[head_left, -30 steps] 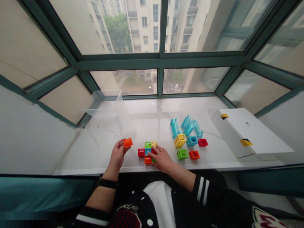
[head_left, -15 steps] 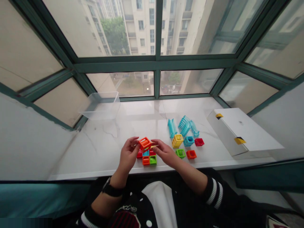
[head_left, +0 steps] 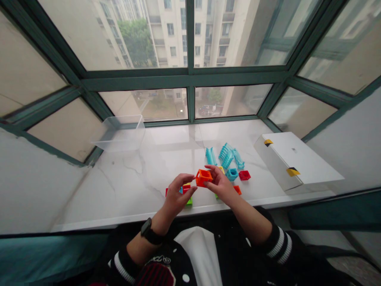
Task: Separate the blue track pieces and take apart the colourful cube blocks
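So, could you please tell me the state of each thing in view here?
orange cube, held above the sill, gripped by right hand
left hand, fingertips beside the cube, contact unclear
clear bin, upright, empty
white box, shut, lying flat
block cluster, on the sill, partly hidden
red cube, loose on the sill

Marble ledge (head_left: 125, 186): white, grey-veined, running beneath a green-framed window (head_left: 190, 75). Clear plastic bin (head_left: 119, 133): far left of the ledge, against the frame. White box (head_left: 293, 159): right end, lying flat, yellow tabs at two corners. Turquoise ribbed pieces (head_left: 226, 155): grouped mid-ledge. Turquoise cube (head_left: 231, 174) and red cube (head_left: 244, 175): side by side, just in front of them. Apartment blocks (head_left: 178, 28): outside the glass.
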{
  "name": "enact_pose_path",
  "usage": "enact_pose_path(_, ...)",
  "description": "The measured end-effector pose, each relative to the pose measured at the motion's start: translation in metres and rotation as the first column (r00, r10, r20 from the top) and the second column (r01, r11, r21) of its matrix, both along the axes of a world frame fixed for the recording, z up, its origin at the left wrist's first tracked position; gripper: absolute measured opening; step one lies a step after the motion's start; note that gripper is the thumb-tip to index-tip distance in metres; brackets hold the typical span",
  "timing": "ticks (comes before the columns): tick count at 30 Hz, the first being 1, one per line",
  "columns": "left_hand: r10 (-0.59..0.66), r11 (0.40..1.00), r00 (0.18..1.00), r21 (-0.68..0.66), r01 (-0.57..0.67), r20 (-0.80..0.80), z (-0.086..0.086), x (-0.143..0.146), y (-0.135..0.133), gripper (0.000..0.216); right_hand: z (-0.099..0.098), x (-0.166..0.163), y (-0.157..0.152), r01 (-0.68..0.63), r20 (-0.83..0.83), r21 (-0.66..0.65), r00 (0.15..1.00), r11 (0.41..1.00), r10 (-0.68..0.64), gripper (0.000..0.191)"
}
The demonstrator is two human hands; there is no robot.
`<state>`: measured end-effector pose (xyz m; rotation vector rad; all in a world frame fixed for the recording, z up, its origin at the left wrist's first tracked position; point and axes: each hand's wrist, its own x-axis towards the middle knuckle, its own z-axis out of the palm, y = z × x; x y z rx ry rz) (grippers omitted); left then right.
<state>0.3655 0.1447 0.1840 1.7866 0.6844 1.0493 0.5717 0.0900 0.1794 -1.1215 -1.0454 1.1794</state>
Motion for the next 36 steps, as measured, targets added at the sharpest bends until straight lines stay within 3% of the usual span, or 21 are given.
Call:
enact_pose_path(5,-0.119,0.991,0.993,-0.054,0.119,0.005,-0.003,0.009,-0.001,0.056,0.001,0.007,-0.009,0.022,0.21,0.105,0.977,0.994,-0.044,0.067)
enact_pose_path(10,-0.126,0.989,0.99,-0.084,0.121,-0.056,-0.004,0.016,-0.003,0.046,0.003,0.014,-0.018,0.019,0.34,0.15,0.938,0.989,-0.069,0.066)
enact_pose_path(15,-0.087,0.996,0.994,-0.016,0.087,-0.063,-0.003,0.032,-0.008,0.047,0.002,0.031,-0.031,0.018,0.451,0.214,0.885,0.977,-0.115,0.056)
enact_pose_path(18,-0.093,0.995,0.994,0.02,0.094,-0.053,-0.006,0.048,-0.016,0.046,-0.001,0.047,-0.044,0.031,0.513,0.245,0.844,0.969,-0.157,0.059)
enact_pose_path(26,-0.18,0.984,0.974,-0.011,0.18,-0.139,-0.031,0.09,-0.039,0.047,-0.009,0.088,-0.089,0.084,0.525,0.078,0.843,0.993,-0.113,0.069)
enact_pose_path(32,-0.155,0.961,0.955,0.187,0.205,-0.252,-0.037,0.107,-0.044,0.05,-0.023,0.112,-0.109,0.234,0.583,0.039,0.784,0.971,-0.212,0.061)
enact_pose_path(36,-0.113,0.959,0.932,0.209,0.193,-0.344,-0.047,0.109,-0.041,0.052,-0.036,0.131,-0.113,0.312,0.619,0.014,0.744,0.95,-0.253,0.05)
